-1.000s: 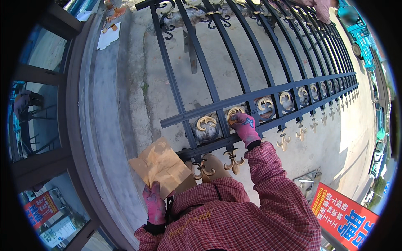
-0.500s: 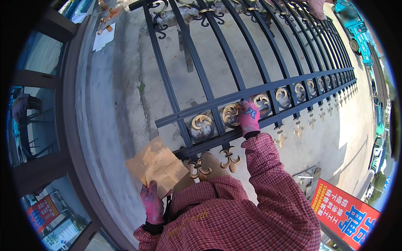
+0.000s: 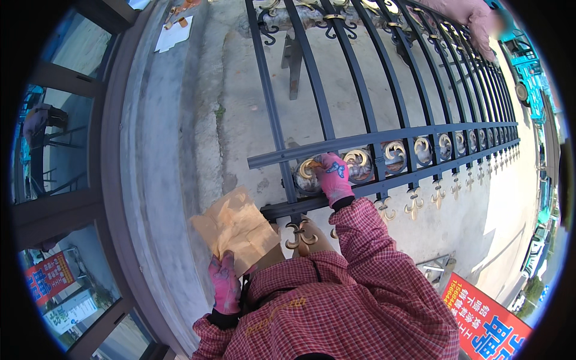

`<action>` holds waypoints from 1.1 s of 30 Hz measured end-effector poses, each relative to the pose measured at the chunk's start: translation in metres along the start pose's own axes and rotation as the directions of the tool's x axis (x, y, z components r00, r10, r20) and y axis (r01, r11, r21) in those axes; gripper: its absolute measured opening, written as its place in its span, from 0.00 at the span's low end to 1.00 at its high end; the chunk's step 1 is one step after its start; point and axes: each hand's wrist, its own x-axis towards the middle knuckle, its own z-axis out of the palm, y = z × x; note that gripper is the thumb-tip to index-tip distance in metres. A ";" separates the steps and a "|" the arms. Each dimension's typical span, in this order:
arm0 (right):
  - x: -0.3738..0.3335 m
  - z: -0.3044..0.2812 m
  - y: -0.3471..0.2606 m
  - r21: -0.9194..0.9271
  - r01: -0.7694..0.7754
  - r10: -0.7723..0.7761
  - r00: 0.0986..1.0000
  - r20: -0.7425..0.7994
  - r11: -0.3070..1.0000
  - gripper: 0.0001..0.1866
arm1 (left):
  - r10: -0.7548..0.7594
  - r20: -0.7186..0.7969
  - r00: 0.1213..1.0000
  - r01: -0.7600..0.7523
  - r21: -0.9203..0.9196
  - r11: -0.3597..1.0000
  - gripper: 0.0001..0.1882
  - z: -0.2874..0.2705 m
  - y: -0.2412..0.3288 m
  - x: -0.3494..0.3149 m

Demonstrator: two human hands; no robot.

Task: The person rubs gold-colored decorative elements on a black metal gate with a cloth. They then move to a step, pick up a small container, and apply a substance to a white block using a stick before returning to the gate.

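My left hand (image 3: pixel 225 285), in a pink glove, grips the lower edge of a creased sheet of brown paper (image 3: pixel 237 231). A black metal fence panel (image 3: pixel 360 96) lies in front of me, with gold-coloured scrolls inside rings between its two near rails. My right hand (image 3: pixel 336 177), also gloved in pink, is closed at the ring nearest the panel's left end, beside its gold scroll (image 3: pixel 306 168). Something small and orange-brown shows at those fingertips, too hidden to name. Gold-trimmed fleur-de-lis finials (image 3: pixel 301 238) stick out toward me from the near rail.
A person in pink clothing (image 3: pixel 465 18) bends over the panel's far right end. Left of me run a stone ledge (image 3: pixel 153 180) and dark-framed glass. White paper (image 3: pixel 174 35) with small brown containers lies at the far left. A red sign (image 3: pixel 480 318) stands at lower right.
My right hand has moved left along the panel, from the second ring to the first. The view has shifted, and more of the far person shows. My left hand keeps hold of the brown paper.
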 end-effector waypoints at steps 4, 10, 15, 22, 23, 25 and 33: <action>-0.026 -0.019 -0.019 0.146 -0.135 0.105 0.975 0.196 0.980 0.13 | 0.013 -0.005 1.000 -0.013 -0.018 1.000 0.18 -0.016 -0.006 0.000; -0.056 -0.094 0.050 0.296 -0.077 0.155 0.956 -0.249 0.952 0.17 | 0.020 0.090 0.996 -0.016 -0.045 0.999 0.19 0.001 0.004 0.006; -0.040 -0.137 0.145 0.613 -0.183 0.447 0.839 -0.310 0.768 0.15 | 0.045 0.109 0.993 -0.043 -0.018 0.999 0.21 0.030 0.000 -0.004; 0.026 -0.137 0.187 0.237 -0.160 0.248 0.878 -0.409 0.958 0.11 | 0.064 0.029 0.998 -0.065 0.040 0.997 0.22 0.102 -0.017 -0.028; 0.031 -0.140 0.184 0.185 -0.198 0.249 0.914 -0.319 0.963 0.10 | 0.083 0.022 0.996 -0.084 0.058 0.995 0.22 0.109 -0.022 -0.030; 0.029 -0.137 0.187 -0.020 -0.186 0.171 0.936 -0.307 0.982 0.09 | 0.104 0.005 0.995 -0.104 0.077 0.992 0.22 0.123 -0.023 -0.036; 0.033 -0.152 0.193 -0.077 -0.108 0.083 0.958 -0.275 0.991 0.08 | 0.090 0.005 0.996 -0.090 0.032 0.995 0.21 0.171 -0.007 -0.056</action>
